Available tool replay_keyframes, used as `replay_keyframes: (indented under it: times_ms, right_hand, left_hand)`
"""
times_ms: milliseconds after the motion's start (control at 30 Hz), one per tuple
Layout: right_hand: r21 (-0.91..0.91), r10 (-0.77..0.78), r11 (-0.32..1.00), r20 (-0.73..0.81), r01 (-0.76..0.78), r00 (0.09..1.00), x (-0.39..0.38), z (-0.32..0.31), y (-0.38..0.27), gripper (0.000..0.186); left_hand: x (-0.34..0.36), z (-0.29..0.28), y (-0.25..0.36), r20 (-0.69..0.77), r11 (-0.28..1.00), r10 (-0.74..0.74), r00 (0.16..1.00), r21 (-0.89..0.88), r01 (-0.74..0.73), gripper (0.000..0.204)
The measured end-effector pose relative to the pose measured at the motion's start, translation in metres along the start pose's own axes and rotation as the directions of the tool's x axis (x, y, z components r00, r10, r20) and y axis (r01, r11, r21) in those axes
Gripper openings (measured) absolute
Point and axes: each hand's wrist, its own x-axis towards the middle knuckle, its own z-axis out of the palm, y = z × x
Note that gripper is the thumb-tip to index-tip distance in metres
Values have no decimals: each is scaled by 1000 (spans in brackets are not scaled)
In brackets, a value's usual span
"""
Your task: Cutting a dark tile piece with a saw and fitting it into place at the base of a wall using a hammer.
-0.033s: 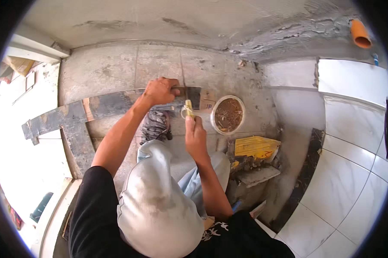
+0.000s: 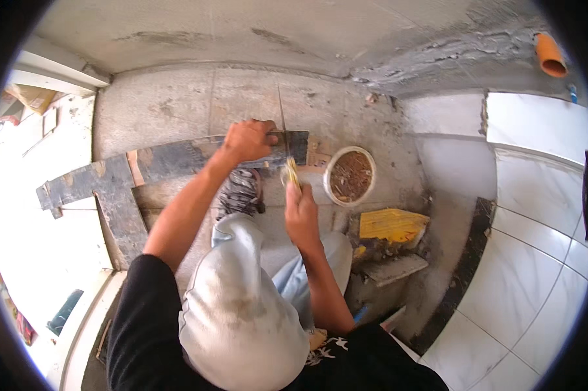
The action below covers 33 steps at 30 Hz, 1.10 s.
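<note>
A dark, worn wooden plank [image 2: 176,156] lies across the concrete floor [image 2: 255,91]. A thin-bladed handsaw [image 2: 285,132] crosses over its right end, the tip reaching beyond the far edge. The right hand [image 2: 302,212], on the plank's near side, is closed around the saw's yellowish handle. The left hand [image 2: 249,140] rests on the plank just left of the blade, fingers bent; whether they clamp it I cannot tell. Near the plank's right end stands a white tub [image 2: 326,182] of brown chips; a striped shoe [image 2: 240,195] sits on its near side.
</note>
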Motion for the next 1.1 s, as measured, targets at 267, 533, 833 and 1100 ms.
replay_keyframes:
  times_ms: [267, 533, 833, 1100]
  right_hand:
    - [-116, 352, 932, 65, -343, 934, -84, -38, -9, 43]
    - [-51, -14, 999, -81, 9, 997, 38, 24, 6, 42]
    - [-33, 199, 980, 10, -198, 980, -100, -18, 37, 37]
    - [27, -110, 993, -50, 111, 993, 25, 30, 34, 39]
  left_hand:
    - [10, -4, -22, 30, 1000, -18, 999, -12, 19, 29]
    - [4, -12, -4, 58, 998, 60, 997, 31, -62, 29]
    - [-3, -7, -16, 9, 1000, -1, 1000, -11, 1, 26]
    - [-3, -2, -19, -68, 994, 68, 995, -82, -73, 24]
